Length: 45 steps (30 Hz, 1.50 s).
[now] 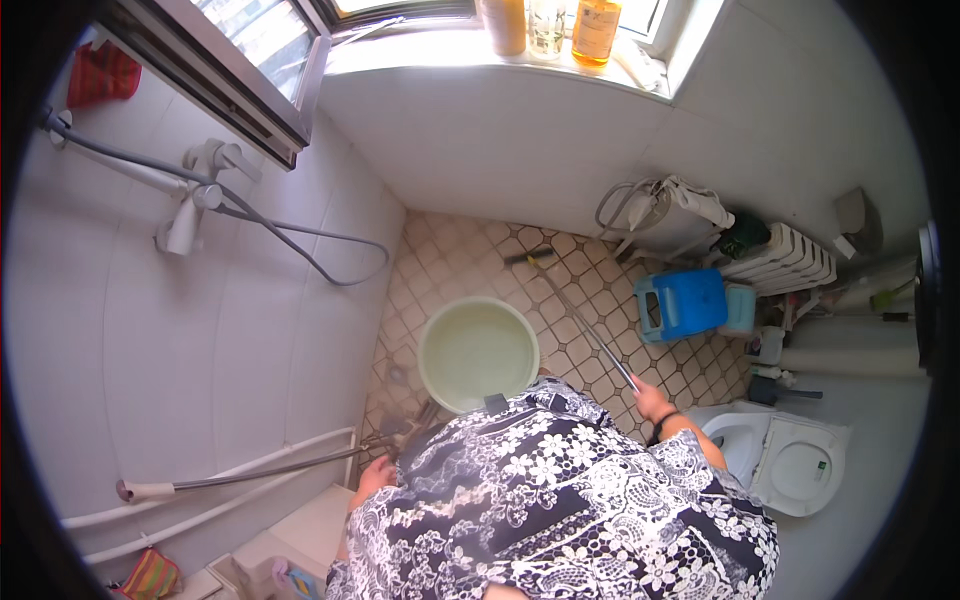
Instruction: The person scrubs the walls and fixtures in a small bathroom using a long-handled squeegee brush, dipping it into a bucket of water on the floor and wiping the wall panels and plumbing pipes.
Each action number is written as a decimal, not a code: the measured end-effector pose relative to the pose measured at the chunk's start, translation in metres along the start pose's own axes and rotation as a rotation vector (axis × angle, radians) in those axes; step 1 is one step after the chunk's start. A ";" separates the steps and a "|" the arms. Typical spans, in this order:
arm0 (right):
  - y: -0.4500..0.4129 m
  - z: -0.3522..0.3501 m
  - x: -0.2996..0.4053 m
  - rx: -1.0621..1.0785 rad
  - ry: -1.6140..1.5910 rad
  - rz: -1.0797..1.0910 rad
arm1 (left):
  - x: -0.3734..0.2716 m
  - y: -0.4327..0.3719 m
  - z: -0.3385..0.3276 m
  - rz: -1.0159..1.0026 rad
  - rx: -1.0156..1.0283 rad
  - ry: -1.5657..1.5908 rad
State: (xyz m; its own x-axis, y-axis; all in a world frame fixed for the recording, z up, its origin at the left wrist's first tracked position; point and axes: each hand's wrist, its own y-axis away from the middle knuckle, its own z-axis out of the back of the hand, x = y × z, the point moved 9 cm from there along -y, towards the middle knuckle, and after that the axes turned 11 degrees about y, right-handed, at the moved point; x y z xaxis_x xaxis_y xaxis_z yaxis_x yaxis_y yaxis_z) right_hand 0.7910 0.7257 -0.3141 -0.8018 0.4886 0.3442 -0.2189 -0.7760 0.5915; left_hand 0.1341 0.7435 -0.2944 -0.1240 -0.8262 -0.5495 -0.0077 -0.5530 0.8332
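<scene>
My right hand grips the metal pole of a long-handled floor brush. The brush's dark head rests on the patterned tile floor towards the window wall. Close to my left hand, a second long metal pole with a pale grip end slants along the left wall. Whether that hand touches the pole cannot be seen, as the fingers are partly hidden by the patterned garment. Just in front of my body stands a round pale-green basin, its near rim covered by the clothing.
To the right are a blue plastic stool, a stack of white slatted plastic and a toilet with its lid raised. A shower hose loops from the left wall. Bottles line the windowsill beside an open window.
</scene>
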 end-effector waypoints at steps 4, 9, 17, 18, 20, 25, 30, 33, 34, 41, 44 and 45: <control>0.103 -0.013 -0.065 0.184 0.053 -0.186 | -0.008 -0.018 -0.013 -0.112 0.045 -0.118; 0.103 -0.023 -0.053 0.182 0.042 -0.233 | -0.041 -0.012 -0.032 -0.267 0.069 -0.329; -0.093 0.001 0.106 0.074 0.105 0.106 | -0.003 -0.017 0.011 -0.227 -0.030 -0.356; -0.105 0.024 0.152 0.063 0.258 0.144 | -0.012 -0.005 0.004 -0.113 -0.027 -0.241; -0.120 0.054 0.201 0.035 0.403 0.070 | -0.014 0.005 0.003 -0.055 -0.065 -0.171; -0.145 0.072 0.217 0.034 0.565 0.025 | 0.020 -0.002 0.003 -0.086 -0.064 -0.263; -0.113 0.071 0.119 0.025 0.431 -0.039 | 0.018 -0.001 -0.003 -0.170 -0.084 -0.333; -0.066 0.059 0.050 0.031 0.317 -0.100 | 0.003 0.009 -0.014 -0.033 -0.055 -0.198; -0.046 0.062 0.045 0.057 0.303 -0.151 | 0.014 0.001 -0.007 -0.049 -0.064 -0.213; -0.007 0.007 0.015 0.152 0.093 -0.129 | -0.013 -0.024 -0.008 -0.104 -0.006 -0.375; 0.010 0.020 0.054 0.096 -0.114 -0.142 | -0.040 -0.018 -0.017 -0.135 0.007 -0.329; 0.018 0.020 0.056 0.132 -0.275 -0.250 | -0.045 -0.018 -0.017 -0.135 0.002 -0.298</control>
State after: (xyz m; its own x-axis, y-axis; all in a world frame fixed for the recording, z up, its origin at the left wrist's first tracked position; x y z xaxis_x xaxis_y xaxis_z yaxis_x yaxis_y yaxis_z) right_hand 0.7536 0.7469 -0.2693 -0.5498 0.7586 0.3496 -0.3007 -0.5702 0.7645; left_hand 0.1571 0.7887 -0.2863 -0.4064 -0.6777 -0.6128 -0.0455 -0.6549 0.7544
